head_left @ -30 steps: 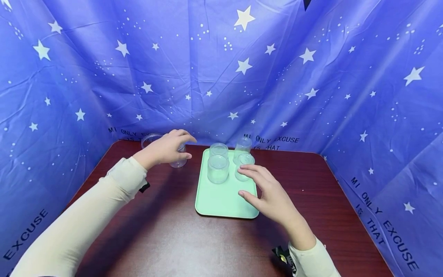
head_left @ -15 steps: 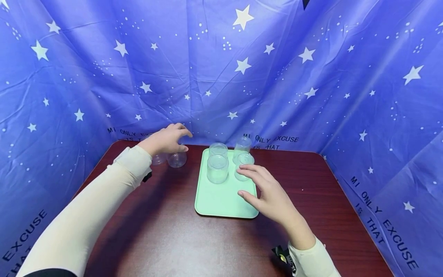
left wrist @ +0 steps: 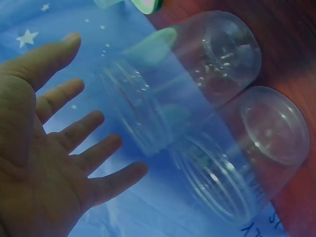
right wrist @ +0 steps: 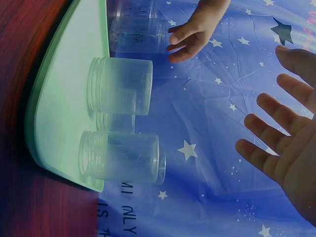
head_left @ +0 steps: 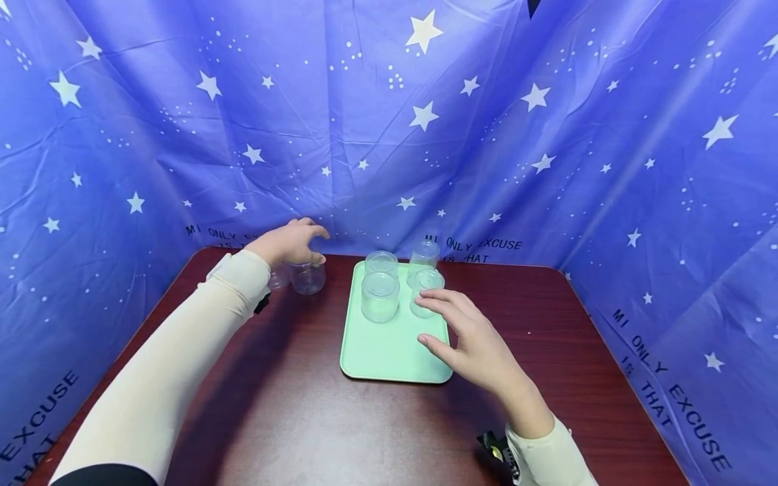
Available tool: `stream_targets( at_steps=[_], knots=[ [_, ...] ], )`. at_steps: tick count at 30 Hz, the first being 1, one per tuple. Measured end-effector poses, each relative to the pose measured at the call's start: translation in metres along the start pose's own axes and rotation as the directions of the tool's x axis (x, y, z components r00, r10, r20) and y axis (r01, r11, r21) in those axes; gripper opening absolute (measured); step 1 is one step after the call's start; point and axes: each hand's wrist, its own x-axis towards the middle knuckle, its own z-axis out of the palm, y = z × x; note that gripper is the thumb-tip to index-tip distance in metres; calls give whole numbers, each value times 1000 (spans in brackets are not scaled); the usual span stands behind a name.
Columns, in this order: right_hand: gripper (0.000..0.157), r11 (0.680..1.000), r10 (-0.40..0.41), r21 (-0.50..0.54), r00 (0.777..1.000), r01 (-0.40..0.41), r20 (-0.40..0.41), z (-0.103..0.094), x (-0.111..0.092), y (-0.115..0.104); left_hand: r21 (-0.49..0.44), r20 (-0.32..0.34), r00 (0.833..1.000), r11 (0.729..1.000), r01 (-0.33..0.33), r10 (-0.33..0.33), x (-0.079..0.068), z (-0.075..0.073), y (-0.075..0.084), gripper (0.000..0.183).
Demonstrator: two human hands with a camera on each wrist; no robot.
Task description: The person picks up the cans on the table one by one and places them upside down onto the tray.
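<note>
My left hand (head_left: 290, 243) hovers over two clear plastic jars at the table's far left, fingers spread and holding nothing. The nearer jar (head_left: 308, 278) shows below the fingers; the other jar (head_left: 279, 277) is partly hidden by the hand. Both stand with threaded mouths up in the left wrist view, apart from the fingers (left wrist: 118, 185). On the light green tray (head_left: 395, 351) several clear jars (head_left: 380, 297) stand upside down, threaded rims on the tray. Beside the tray's front right jar (head_left: 425, 307), my right hand (head_left: 471, 337) is held relaxed; in the right wrist view it touches no jar.
A dark red wooden table (head_left: 292, 405) carries everything. Blue cloth (head_left: 377, 121) with white stars and black lettering hangs closely behind the table and along both sides. The tray's front half is bare.
My left hand has shifted slightly left and away from me, over the two jars, and covers the rim seen earlier. My right hand and the jars on the tray have not moved.
</note>
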Motion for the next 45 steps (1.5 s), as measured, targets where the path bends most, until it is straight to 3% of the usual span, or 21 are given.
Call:
stream_targets(
  at_steps=[7, 13, 28, 45],
  knots=[
    [55, 1000, -16, 6, 1000, 16, 7, 2, 0, 2, -39, 16, 999, 998, 41, -41, 3, 6, -14, 62],
    [55, 1000, -14, 1, 1000, 14, 13, 4, 0, 2, -27, 41, 999, 999, 28, -27, 6, 9, -19, 63],
    [53, 1000, -13, 7, 999, 12, 35, 8, 1, 1, 46, 75, 995, 997, 58, -62, 7, 10, -9, 61],
    [52, 1000, -11, -16, 998, 12, 54, 9, 1, 1, 87, 70, 998, 996, -5, -1, 12, 10, -7, 57]
  ],
)
